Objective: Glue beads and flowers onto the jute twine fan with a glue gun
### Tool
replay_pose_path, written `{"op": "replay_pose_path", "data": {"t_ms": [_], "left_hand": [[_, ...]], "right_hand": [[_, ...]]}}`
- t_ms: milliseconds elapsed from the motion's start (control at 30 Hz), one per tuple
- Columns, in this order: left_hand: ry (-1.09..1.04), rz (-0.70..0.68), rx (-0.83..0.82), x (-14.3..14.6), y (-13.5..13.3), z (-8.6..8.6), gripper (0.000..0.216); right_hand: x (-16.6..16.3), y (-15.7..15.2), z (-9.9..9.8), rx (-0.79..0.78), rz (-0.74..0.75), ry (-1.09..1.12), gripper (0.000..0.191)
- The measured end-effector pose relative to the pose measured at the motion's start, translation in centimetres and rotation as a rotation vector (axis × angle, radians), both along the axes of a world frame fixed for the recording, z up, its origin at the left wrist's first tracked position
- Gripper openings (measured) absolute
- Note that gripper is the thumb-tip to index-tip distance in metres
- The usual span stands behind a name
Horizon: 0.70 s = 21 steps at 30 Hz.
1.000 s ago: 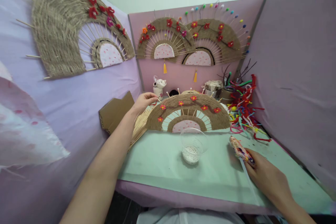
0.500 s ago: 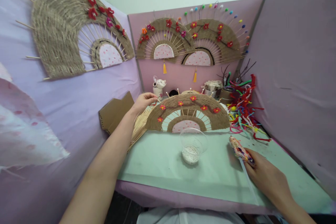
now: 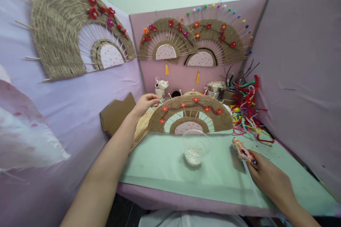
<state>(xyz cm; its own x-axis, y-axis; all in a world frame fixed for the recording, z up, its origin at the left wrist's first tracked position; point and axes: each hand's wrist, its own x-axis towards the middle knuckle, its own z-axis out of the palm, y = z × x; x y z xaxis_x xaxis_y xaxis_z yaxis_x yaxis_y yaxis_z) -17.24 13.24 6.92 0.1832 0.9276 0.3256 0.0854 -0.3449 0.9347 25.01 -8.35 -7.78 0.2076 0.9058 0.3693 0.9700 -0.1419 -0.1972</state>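
A person's right hand [image 3: 269, 179] rests at the near right of a green mat [image 3: 160, 165], fingers curled round a speckled tool [image 3: 243, 152] whose tip points away toward the middle of the table; a pale strip trails back from it under the palm. Just left of the tool stands a clear plastic cup [image 3: 195, 142] with small white beads [image 3: 194, 156] in its bottom. Beyond the cup a woven fan [image 3: 190, 108], dotted with red flowers, stands upright. The left hand [image 3: 145, 103], arm stretched across the table's left side, pinches the fan's upper left rim with fingers drawn together, well apart from the right hand. Loose sticks [image 3: 140, 129] lie below that wrist, pipe cleaners [image 3: 247, 108] pile up to the fan's right, and more fans [image 3: 215, 35] hang on the partition behind.
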Motion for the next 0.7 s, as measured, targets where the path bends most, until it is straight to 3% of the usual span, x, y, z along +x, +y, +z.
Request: {"op": "replay_pose_path", "data": {"t_ms": [200, 333, 567, 700], "left_hand": [[-0.039, -0.006, -0.014, 0.1, -0.4, 0.1, 0.035], [-0.043, 0.067, 0.05, 0.3, -1.3, 0.2, 0.03], [-0.146, 0.665, 0.375, 1.9, -3.1, 0.2, 0.025], [-0.142, 0.867, 0.508, 3.9, -4.2, -0.6, 0.02]], "right_hand": [[0.1, 0.0, 0.2, -0.049, 0.022, 0.009, 0.039], [0.1, 0.0, 0.0, -0.04, 0.025, 0.013, 0.04], [-0.1, 0.0, 0.1, -0.026, 0.024, 0.022, 0.044], [-0.2, 0.0, 0.3, -0.037, 0.019, 0.014, 0.043]]}}
